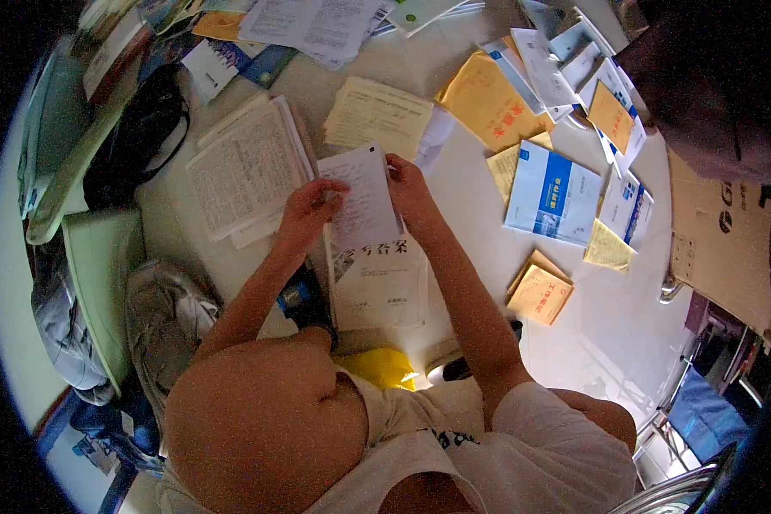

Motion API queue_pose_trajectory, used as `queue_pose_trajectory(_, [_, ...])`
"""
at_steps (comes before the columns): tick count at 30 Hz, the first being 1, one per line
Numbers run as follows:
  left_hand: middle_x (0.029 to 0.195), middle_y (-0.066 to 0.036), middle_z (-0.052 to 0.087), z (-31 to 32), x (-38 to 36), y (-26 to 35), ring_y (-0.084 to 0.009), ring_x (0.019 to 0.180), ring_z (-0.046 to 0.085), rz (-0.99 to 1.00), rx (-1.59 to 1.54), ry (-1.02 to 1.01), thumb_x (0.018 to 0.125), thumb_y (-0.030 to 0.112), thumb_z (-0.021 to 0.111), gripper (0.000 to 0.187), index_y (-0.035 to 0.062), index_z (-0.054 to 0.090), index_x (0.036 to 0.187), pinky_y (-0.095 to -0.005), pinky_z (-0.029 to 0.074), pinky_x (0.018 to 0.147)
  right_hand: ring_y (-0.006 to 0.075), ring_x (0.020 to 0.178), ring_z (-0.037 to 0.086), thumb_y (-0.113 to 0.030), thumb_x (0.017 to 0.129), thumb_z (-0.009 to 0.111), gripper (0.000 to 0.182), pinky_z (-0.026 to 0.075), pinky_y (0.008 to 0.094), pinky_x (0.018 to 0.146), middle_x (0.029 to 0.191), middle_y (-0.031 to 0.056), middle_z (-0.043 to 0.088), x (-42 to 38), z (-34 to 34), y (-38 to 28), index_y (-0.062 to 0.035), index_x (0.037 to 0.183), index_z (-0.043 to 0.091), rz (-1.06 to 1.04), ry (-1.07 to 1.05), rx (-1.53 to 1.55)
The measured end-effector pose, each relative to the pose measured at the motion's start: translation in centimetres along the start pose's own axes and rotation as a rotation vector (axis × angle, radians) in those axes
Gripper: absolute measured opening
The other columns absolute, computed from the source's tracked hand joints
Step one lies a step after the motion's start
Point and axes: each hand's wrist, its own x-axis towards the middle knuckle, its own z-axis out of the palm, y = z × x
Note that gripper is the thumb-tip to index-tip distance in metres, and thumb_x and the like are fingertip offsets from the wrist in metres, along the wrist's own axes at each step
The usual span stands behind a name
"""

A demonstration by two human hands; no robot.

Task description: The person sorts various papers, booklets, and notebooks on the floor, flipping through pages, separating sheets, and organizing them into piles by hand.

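My left hand point(311, 212) is at the left edge of a handwritten white sheet point(361, 193), its fingers curled together near the paper's surface. The sheet's upper right edge is pinched in my right hand point(409, 195). Below the sheet lies a white booklet point(381, 287) with large dark characters, its top partly covered by the sheet. To the left is a stack of handwritten papers point(246, 176). Yellowish papers point(377, 118) lie just above the sheet.
Brown envelopes point(492, 98), a blue and white booklet point(553, 193) and small brown notebooks point(540, 294) lie to the right. A black bag point(137, 137) is at the left, a cardboard box point(724, 231) at the far right. A yellow item point(378, 367) lies near my body.
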Motion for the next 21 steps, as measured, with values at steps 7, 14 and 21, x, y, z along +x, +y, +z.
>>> queue_pose_trajectory(7, [0.089,0.001,0.062,-0.2,-0.1,1.4,-0.0086,0.076,0.055,-0.022,-0.066,0.025,0.091,0.0,0.058,0.018,0.0073,0.066,0.106,-0.026,0.046,0.069,0.0203,0.078,0.06,-0.021,0.095,0.057,0.031,0.05,0.0327,0.073,0.095,0.0085,0.067,-0.3,0.3,-3.1,-0.0114,0.124,0.059,0.253,0.074,0.468])
queue_pose_trajectory(14, [0.092,0.002,0.062,-1.8,0.1,-0.5,-0.0079,0.078,0.055,0.096,-0.008,0.054,0.091,-0.001,0.059,0.018,0.0076,0.066,0.105,-0.0262,0.047,0.069,0.0191,0.08,0.063,-0.031,0.095,0.06,0.033,0.053,0.0338,0.071,0.094,0.0088,0.067,3.7,-2.0,-5.5,-0.0106,0.122,0.057,0.118,-0.009,0.212])
queue_pose_trajectory(21, [0.1,-0.002,0.065,-1.6,-0.4,-0.8,-0.0099,0.08,0.058,0.009,0.095,0.008,0.09,0.0,0.06,0.016,0.005,0.066,0.104,-0.0268,0.049,0.072,0.0177,0.089,0.066,-0.021,0.088,0.068,0.032,0.056,0.0327,0.079,0.095,0.0089,0.067,18.9,-3.0,-7.3,-0.001,0.111,0.059,-0.157,0.161,0.284])
